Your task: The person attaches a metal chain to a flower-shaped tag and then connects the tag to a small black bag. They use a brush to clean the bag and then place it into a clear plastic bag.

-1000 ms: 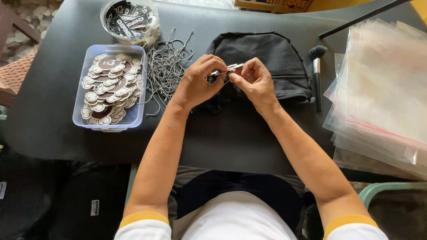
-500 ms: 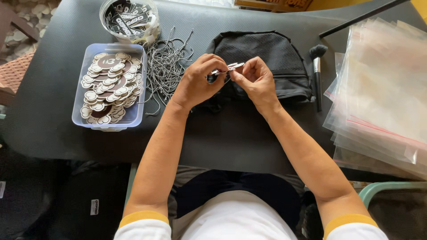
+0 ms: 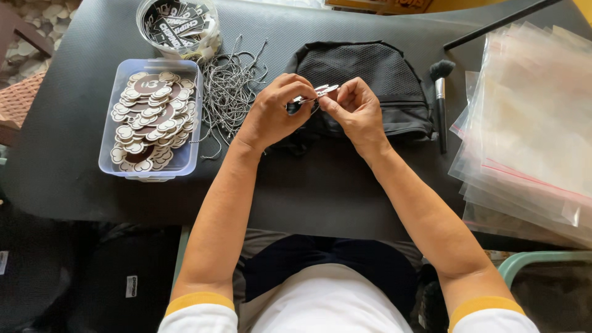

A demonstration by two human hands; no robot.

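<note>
— Now, what is held between the two hands?

— A small silvery metal piece is pinched at one end by the fingers of the left hand and at the other by the fingertips of the right hand. Both hands are curled tight, thumbs pressed against forefingers. What exactly the piece is cannot be told.

— And what is found beneath them?

— A black mesh pouch is laid on the dark bench, directly under and beyond the hands.

— What is seen off to the left hand's side?

— A heap of ball chains is spread just beside it; further out, a clear plastic box of round tags is set, with a round tub beyond.

— And past the right hand?

— A makeup brush is laid near it, and a stack of clear zip bags further out.
</note>
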